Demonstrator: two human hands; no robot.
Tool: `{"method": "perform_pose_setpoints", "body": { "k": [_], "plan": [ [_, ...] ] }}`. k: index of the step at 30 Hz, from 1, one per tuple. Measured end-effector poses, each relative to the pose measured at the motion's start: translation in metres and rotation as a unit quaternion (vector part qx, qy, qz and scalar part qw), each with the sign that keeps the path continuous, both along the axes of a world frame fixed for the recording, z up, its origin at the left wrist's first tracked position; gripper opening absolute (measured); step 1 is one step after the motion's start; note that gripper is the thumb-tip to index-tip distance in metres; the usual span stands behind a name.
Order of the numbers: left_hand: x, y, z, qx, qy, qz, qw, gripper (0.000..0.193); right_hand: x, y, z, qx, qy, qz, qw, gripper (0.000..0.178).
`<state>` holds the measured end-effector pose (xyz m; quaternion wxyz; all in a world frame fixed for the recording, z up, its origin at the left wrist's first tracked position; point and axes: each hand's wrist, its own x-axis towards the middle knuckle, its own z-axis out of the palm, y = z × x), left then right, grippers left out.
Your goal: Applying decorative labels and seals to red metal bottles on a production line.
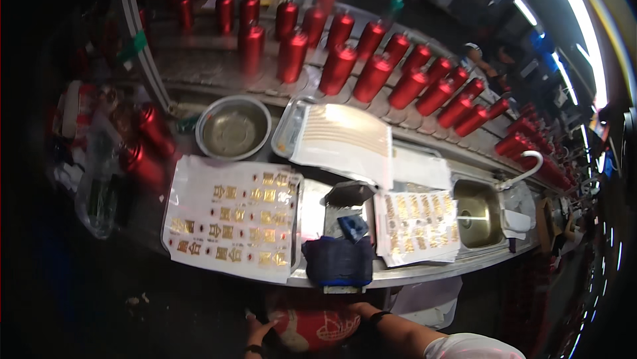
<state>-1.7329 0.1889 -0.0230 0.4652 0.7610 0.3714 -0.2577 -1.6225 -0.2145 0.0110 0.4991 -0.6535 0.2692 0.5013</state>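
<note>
Below the bench's front edge, a red printed thing (325, 327) with white and beige markings lies between my hands; its kind is unclear. My left hand (259, 327) is at its left edge, partly dark and blurred. Against its upper right edge, my right hand (361, 308) has its fingers curled in, the tips hidden. Both hands appear to grip it by the sides. Just above, on the bench edge, stands a dark blue padded block (339, 263) with a small blue cloth (353, 227) behind it.
Sheets of gold stickers (229, 213) lie at left, more gold sheets (419, 226) at right. Behind are a metal bowl (233, 128) and a tray with white sheets (345, 139). A sink (476, 216) with a white faucet (527, 166) is at right. Red cylinders (338, 70) line the far conveyor.
</note>
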Motion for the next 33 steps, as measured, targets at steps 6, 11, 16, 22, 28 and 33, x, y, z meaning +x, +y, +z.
{"method": "perform_pose_setpoints", "body": {
  "k": [6,11,16,22,28,33],
  "plan": [
    [0.009,-0.037,-0.009,-0.215,-0.032,0.150,0.964,0.068,0.004,-0.036,-0.017,-0.048,0.018,0.165,0.985,0.072],
    [0.020,-0.068,-0.035,-0.327,0.157,0.139,0.921,0.036,0.021,-0.039,0.005,-0.149,-0.094,0.308,0.935,0.071],
    [0.052,-0.096,-0.077,0.017,0.008,-0.290,0.957,0.050,0.024,-0.054,0.020,-0.184,-0.141,0.338,0.912,0.071],
    [0.094,-0.094,-0.037,0.008,-0.011,-0.172,0.985,0.052,0.030,-0.084,0.013,-0.181,-0.154,0.336,0.911,0.071],
    [0.112,-0.085,0.009,0.003,0.026,-0.099,0.995,0.053,0.038,-0.092,0.009,-0.180,-0.161,0.336,0.910,0.070],
    [0.109,-0.066,0.024,-0.001,0.044,-0.073,0.996,0.055,0.046,-0.079,0.009,-0.183,-0.164,0.338,0.909,0.070]
  ]
}}
